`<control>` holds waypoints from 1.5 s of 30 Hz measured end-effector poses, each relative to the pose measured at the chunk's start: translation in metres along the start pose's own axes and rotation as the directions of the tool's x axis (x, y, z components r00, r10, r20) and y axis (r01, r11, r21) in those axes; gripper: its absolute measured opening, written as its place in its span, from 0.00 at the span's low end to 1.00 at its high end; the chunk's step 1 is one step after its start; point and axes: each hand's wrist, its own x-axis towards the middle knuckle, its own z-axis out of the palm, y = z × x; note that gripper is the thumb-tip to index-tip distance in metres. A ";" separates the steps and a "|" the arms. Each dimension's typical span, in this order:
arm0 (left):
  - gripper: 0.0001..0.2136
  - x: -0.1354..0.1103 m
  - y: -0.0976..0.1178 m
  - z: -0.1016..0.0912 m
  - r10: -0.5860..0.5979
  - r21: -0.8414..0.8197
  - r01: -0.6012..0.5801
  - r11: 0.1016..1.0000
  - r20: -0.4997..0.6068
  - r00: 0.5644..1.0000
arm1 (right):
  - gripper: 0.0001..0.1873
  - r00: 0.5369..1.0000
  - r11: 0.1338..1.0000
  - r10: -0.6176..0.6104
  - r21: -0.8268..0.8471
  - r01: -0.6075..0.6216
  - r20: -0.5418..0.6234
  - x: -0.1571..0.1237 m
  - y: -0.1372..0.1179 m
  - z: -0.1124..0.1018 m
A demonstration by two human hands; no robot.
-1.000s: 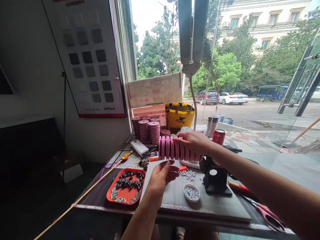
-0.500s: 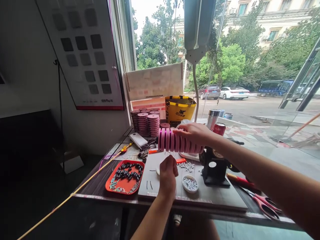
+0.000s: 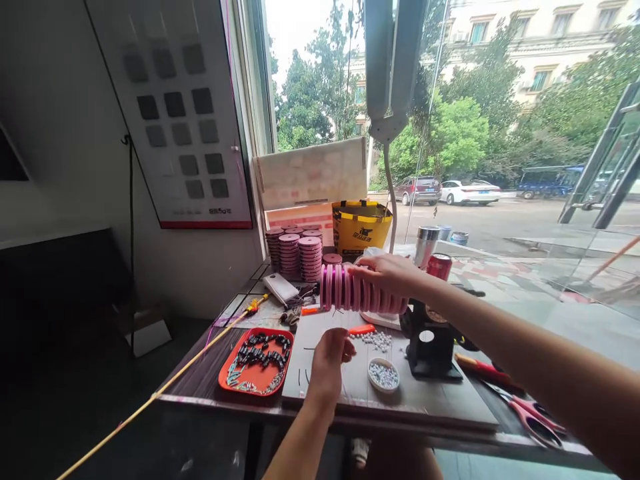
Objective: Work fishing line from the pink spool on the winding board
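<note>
A row of pink ring-shaped spools [image 3: 345,288] lies on its side in front of a black metal stand [image 3: 433,353], with purple showing between the rings. My right hand [image 3: 387,273] reaches over the row from the right, its fingers bent onto the top. Below the spools, my left hand [image 3: 331,357] hovers over the grey board with its fingers curled in. Whatever those fingers pinch is hidden or too fine to see. Near that hand are a white dish [image 3: 383,375] of small pale beads, loose beads [image 3: 377,341] and an orange strip [image 3: 361,330].
On the left sits an orange tray [image 3: 256,361] with black and silvery small parts. A long yellow rod [image 3: 165,390] slants past it. Stacked pink spools [image 3: 311,257] and a yellow bag [image 3: 362,230] stand behind. Scissors [image 3: 537,420] lie right, below a red can [image 3: 439,267].
My left hand has shifted slightly left and its fingers have loosened a little. My right hand remains on the spools. The whole view has shifted slightly.
</note>
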 end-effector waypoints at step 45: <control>0.09 -0.005 -0.011 0.059 0.183 0.746 -0.339 0.573 0.287 0.940 | 0.37 1.000 0.999 0.011 0.032 -0.011 -0.007 0.002 0.006 0.001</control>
